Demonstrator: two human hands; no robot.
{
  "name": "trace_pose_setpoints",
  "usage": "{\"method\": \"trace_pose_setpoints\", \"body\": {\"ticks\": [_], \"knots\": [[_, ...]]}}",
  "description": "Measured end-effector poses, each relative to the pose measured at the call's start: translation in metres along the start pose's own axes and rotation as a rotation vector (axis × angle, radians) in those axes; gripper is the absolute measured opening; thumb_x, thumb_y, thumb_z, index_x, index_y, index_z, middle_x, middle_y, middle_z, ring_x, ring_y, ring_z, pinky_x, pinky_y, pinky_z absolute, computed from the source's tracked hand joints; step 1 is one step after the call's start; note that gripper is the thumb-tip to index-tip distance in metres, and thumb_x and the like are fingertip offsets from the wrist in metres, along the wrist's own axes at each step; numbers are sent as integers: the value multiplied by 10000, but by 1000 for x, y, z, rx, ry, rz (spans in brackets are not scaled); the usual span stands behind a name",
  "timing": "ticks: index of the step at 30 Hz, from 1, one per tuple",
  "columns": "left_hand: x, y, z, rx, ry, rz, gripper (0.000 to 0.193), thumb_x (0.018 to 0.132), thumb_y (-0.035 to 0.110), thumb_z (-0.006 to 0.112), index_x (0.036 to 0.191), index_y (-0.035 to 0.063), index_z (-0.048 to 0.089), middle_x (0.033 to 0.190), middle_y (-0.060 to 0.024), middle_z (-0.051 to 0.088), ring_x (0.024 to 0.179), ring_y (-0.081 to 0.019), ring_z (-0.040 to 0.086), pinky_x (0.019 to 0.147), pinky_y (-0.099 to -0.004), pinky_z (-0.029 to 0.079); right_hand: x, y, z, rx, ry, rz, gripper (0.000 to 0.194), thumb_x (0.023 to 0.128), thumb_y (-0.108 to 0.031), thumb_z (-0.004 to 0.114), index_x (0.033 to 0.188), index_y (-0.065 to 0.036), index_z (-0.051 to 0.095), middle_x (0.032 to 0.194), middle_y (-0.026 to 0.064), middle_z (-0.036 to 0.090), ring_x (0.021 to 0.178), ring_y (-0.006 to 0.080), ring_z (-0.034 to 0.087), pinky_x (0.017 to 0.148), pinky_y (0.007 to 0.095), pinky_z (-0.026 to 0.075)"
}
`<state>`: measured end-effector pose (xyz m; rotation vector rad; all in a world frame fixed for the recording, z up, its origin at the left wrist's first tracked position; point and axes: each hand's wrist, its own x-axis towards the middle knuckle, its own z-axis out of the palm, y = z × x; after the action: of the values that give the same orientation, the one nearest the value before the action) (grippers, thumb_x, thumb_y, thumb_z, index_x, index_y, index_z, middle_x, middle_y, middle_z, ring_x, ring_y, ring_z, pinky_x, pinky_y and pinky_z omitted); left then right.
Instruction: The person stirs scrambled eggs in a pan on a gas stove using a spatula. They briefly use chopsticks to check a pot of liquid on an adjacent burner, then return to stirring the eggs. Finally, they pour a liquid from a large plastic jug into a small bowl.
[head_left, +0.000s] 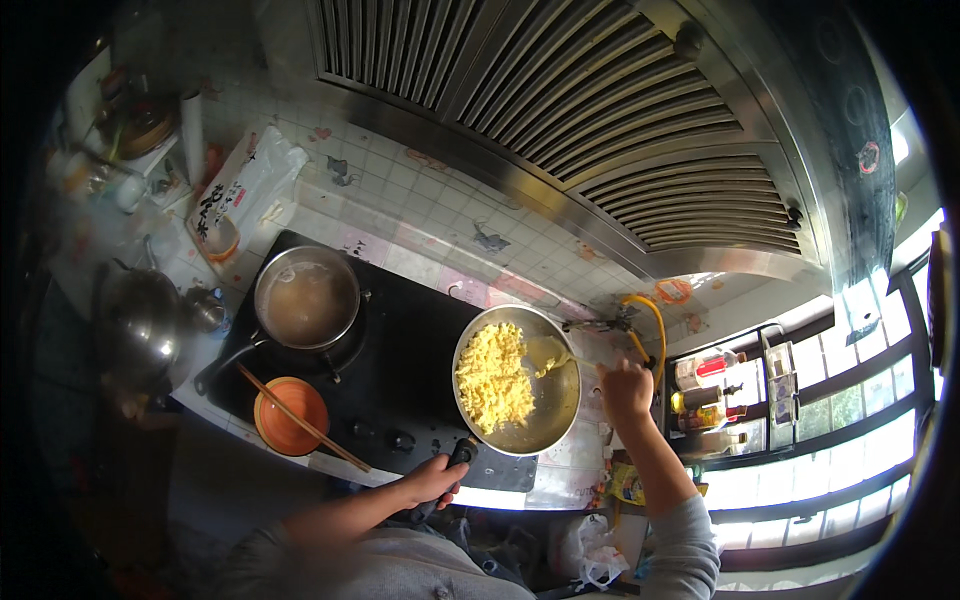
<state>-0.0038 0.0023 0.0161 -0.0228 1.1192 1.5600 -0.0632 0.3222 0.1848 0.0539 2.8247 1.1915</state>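
Note:
My left hand (435, 482) grips the black handle (463, 452) of a frying pan (559, 405) at the right end of the black cooktop (409, 322). Yellow scrambled egg (495, 379) fills the pan's left half, while its right side shows bare metal. In my right hand (627, 391), beyond the pan's right rim, is the handle of a spatula (551, 356). The spatula's blade lies inside the pan, with bits of egg on it.
A saucepan (307, 296) of cloudy liquid stands on the left burner. Chopsticks (300, 416) rest across an orange bowl (289, 442) at the cooktop's front left. Bottles (709, 397) line a rack at right, near a yellow gas hose (660, 322). A range hood (570, 172) hangs above.

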Motion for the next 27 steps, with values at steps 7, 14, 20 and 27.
{"method": "trace_pose_setpoints", "body": {"ticks": [7, 14, 20, 27], "knots": [[7, -7, -3, -3, -26, 20, 239, 1017, 297, 527, 994, 65, 472, 761, -52, 541, 532, -115, 514, 439, -289, 444, 36, -30, -24, 249, 225, -228, 272, 881, -198, 575, 1117, -252, 699, 928, 17, 647, 909, 216, 643, 766, 377, 493], [3, -2, -1, -24, -25, 1, 257, 1020, 311, 522, 1018, 58, 476, 762, -55, 540, 544, -115, 516, 447, -284, 450, -41, -7, -91, 244, 138, -376, 276, 847, -187, 603, 1087, -246, 724, 898, 4, 605, 933, 176, 600, 796, 355, 455], [4, -5, 1, -47, -20, 2, 261, 1019, 308, 527, 1024, 52, 473, 762, -57, 540, 544, -119, 515, 446, -284, 449, -83, -10, -100, 74, -111, -223, 251, 817, -194, 626, 1043, -245, 723, 918, 11, 612, 945, 202, 592, 824, 370, 443], [6, -8, 2, -30, -7, 3, 238, 1025, 291, 519, 1024, 59, 469, 757, -51, 531, 544, -117, 506, 444, -283, 442, -30, -43, -31, 111, -55, -15, 240, 940, -230, 554, 1109, -280, 717, 921, 38, 625, 914, 220, 612, 794, 382, 451]]}}
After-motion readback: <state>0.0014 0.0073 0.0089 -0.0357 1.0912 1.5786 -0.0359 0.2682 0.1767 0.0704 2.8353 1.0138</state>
